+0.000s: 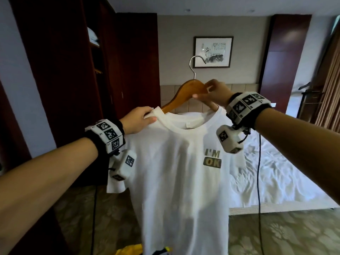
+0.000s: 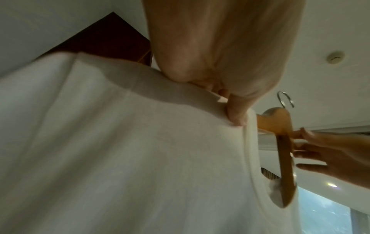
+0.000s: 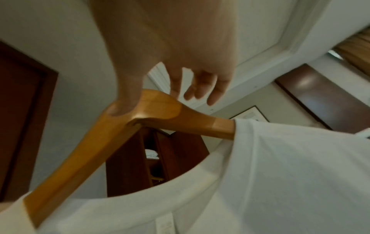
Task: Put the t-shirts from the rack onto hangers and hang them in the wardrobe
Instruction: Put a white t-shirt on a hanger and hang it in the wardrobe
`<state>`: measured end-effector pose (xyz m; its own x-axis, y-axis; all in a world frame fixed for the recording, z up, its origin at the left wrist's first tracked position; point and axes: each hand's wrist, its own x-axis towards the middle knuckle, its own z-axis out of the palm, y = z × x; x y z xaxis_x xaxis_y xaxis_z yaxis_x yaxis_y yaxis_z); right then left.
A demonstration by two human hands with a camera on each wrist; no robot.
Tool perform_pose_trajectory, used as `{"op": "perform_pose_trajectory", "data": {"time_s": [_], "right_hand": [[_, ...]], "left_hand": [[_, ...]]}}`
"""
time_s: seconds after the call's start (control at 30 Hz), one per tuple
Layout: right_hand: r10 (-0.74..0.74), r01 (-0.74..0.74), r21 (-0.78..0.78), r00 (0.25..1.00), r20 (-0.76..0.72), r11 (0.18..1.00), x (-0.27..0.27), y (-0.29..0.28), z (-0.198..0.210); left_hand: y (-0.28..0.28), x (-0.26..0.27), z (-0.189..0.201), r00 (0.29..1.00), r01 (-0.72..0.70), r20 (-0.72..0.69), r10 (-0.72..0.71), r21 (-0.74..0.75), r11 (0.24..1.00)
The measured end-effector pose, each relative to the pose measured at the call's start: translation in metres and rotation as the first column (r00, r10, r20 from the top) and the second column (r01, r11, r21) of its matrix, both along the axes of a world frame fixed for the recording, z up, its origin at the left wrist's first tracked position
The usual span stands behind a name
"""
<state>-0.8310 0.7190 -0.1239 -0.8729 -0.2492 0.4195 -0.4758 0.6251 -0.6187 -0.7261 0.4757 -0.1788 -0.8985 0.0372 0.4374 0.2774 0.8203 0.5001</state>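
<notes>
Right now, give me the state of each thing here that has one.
T-shirt: on the hanger, held up, not yet hung.
Hanger: inside the collar, hook free.
Left hand: pinches the shirt's shoulder.
Right hand: pinches the hanger.
Wardrobe: open.

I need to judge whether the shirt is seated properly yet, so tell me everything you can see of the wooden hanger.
The hanger is honey-coloured varnished wood with a curved silver metal hook pointing up. It is held up in the air, tilted. Both its arms pass through the collar of the white t-shirt. The right hand pinches the hanger beside the hook; the left hand grips the shirt's shoulder over the other arm.
</notes>
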Motion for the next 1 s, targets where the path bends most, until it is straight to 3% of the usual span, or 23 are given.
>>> {"op": "perform_pose_trajectory", "data": {"time_s": [0.1, 0.27, 0.43, 0.6, 0.73, 1.0], "right_hand": [[0.135, -0.133, -0.056, 0.990, 0.039, 0.990, -0.002, 0.008, 0.002], [0.344, -0.311, -0.320, 0.937, 0.053, 0.895, -0.002, 0.017, -0.006], [0.305, -0.260, -0.437, 0.952, 0.035, 0.861, -0.003, 0.022, 0.000], [0.264, -0.226, -0.485, 0.964, 0.010, 0.845, -0.009, 0.038, 0.008], [0.262, -0.231, -0.495, 0.965, -0.007, 0.837, -0.005, 0.044, 0.011], [0.272, -0.243, -0.449, 0.962, 0.000, 0.860, 0.000, 0.054, 0.011]], "left_hand": [[0.003, 0.002, 0.004, 0.999, 0.044, -0.016, -0.044, 0.006, 0.999], [0.003, 0.002, 0.012, 0.994, 0.111, -0.031, -0.109, 0.043, 0.993], [-0.014, 0.004, 0.023, 0.998, 0.055, -0.013, -0.054, 0.135, 0.989], [-0.049, 0.007, 0.008, 0.993, -0.053, 0.115, 0.033, 0.173, 0.984], [-0.063, 0.006, 0.000, 0.990, -0.137, 0.059, 0.127, 0.227, 0.964], [-0.067, 0.002, -0.005, 0.988, -0.149, 0.065, 0.138, 0.225, 0.963]]}}
